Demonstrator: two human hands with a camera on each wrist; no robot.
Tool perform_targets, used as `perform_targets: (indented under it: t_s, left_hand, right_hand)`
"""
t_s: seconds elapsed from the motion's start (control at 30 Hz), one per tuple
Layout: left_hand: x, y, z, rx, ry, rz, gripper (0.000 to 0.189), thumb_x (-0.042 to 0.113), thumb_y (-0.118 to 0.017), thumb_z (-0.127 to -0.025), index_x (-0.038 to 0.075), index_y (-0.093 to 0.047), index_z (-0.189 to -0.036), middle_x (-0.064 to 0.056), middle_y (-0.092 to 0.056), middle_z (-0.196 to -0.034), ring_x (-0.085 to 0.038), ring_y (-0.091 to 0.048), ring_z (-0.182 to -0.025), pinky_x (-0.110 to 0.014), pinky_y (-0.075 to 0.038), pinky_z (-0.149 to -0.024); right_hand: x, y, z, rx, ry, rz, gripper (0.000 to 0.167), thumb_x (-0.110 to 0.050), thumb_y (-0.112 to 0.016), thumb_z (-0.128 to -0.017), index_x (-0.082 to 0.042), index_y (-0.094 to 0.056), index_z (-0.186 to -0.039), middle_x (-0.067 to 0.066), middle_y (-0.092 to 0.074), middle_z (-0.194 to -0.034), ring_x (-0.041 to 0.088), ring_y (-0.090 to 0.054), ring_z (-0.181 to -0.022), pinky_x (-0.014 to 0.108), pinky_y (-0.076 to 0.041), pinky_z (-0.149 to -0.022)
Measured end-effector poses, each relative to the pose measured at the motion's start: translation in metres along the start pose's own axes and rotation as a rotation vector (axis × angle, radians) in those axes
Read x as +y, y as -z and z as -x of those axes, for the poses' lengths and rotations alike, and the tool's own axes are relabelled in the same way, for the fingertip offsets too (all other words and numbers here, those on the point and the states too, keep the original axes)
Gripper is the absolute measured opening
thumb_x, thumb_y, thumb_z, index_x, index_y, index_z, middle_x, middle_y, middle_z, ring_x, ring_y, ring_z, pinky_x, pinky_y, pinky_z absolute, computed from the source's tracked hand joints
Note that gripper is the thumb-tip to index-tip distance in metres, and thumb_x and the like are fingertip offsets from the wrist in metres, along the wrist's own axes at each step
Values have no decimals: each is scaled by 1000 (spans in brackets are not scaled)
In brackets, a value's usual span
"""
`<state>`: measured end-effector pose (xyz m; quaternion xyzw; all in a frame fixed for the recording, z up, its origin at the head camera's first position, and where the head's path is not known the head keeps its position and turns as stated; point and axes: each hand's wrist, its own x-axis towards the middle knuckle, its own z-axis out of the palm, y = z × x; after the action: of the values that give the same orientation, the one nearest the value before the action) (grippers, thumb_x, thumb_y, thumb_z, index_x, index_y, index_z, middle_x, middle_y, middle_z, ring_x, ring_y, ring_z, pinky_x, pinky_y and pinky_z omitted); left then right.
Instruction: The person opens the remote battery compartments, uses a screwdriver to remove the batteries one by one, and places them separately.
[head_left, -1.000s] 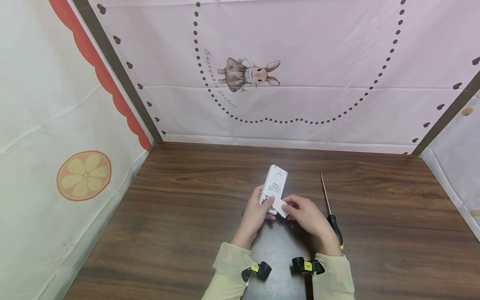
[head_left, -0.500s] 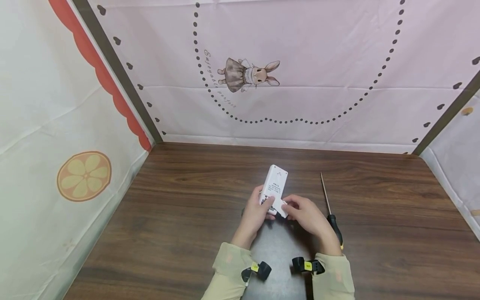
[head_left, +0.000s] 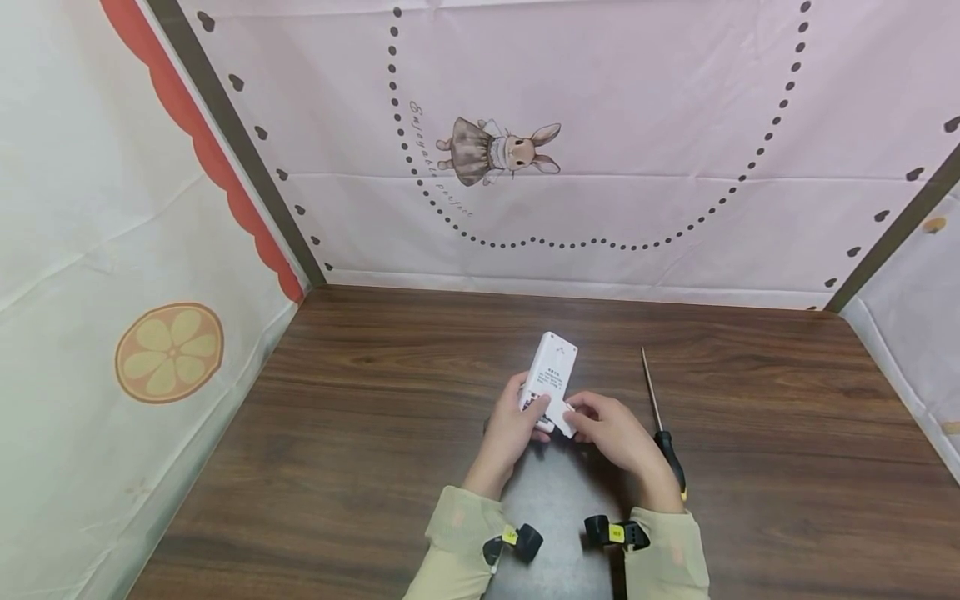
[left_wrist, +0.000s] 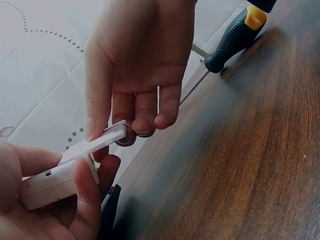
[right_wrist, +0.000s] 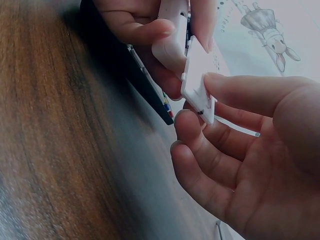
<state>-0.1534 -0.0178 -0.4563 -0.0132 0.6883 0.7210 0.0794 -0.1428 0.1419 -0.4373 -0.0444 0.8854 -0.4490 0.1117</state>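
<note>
My left hand [head_left: 510,433] grips a white remote control [head_left: 557,358], back side up, with printed text and a code label facing me. The thumb lies across its lower back. My right hand [head_left: 615,429] pinches a small white battery cover [right_wrist: 195,80] between thumb and fingers. The cover sits slanted at the remote's lower end, overlapping it, and a gap shows between the two in the right wrist view. In the left wrist view, the left thumb [left_wrist: 42,157] reaches the cover's near end. The remote's front is hidden.
A screwdriver [head_left: 667,450] with a black and yellow handle lies right of my right hand on the brown wooden table [head_left: 360,417]. Below the hands is a dark object [right_wrist: 145,90] with small coloured marks. A printed cloth [head_left: 600,167] rises behind the table.
</note>
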Motion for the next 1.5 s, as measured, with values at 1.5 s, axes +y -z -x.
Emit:
perform_targets:
  t_s: [1.5]
  left_hand:
    - [-2, -2, -1, -5, 0, -17, 43, 14, -57, -87, 10, -40, -127, -11, -56, -89, -16, -55, -56, -33, -51, -46]
  right_hand:
    - [4, -1, -2, -8, 6, -29, 12, -21, -58, -87, -17, -63, -97, -1, -59, -77, 14, -56, -65, 29, -46, -58]
